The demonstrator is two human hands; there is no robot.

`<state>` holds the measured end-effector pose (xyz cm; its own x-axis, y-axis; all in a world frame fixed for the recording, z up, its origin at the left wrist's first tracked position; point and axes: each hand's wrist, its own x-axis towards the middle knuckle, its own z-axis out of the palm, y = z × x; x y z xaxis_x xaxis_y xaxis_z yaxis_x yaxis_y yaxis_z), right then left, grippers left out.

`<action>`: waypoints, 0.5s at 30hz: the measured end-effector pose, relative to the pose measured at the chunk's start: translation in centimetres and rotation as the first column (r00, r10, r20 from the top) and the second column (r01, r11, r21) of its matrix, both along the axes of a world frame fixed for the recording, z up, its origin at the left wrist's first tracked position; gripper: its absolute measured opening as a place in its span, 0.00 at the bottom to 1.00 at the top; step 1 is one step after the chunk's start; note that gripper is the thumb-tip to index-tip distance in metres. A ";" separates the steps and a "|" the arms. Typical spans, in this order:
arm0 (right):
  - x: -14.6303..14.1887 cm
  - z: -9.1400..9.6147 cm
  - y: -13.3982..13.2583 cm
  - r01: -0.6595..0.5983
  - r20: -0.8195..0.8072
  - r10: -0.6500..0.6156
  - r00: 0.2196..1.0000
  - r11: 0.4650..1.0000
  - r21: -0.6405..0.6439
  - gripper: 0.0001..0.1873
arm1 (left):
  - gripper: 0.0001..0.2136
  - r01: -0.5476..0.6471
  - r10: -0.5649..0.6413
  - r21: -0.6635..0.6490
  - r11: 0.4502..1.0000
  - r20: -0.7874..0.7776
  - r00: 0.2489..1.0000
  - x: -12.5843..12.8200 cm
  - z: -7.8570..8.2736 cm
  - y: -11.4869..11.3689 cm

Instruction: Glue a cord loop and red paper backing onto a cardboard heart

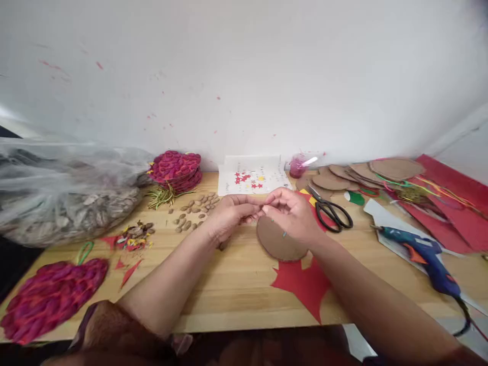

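Left hand and right hand meet at the fingertips near the brown disc on the table, any held piece indiscernible; step judged fine finger-work, next move calling for steady pinching.

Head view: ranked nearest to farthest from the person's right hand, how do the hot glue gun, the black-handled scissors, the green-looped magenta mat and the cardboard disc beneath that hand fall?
1. Cardboard disc, beneath the right hand.
2. Black-handled scissors, just to its right.
3. Hot glue gun, farther right.
4. Green-looped magenta mat, far left.
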<state>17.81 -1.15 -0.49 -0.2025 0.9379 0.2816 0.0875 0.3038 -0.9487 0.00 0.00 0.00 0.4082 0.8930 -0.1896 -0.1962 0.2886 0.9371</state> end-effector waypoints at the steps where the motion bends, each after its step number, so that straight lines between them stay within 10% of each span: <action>1: 0.0 0.0 0.0 0.006 0.005 -0.006 1.000 1.000 0.000 0.06 | 0.12 0.005 -0.005 0.002 1.000 -0.004 1.000 -0.1 0.0 0.0; 15: 0.2 0.0 -0.1 -0.040 -0.042 0.039 0.998 0.999 -0.022 0.05 | 0.11 0.009 -0.009 -0.024 1.000 0.028 1.000 -0.1 0.6 -0.2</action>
<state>17.96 -1.24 -0.51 -0.2281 0.9357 0.2693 0.0363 0.2846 -0.9580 -0.05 -0.18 0.60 0.4216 0.8846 -0.1995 -0.2196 0.3131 0.9240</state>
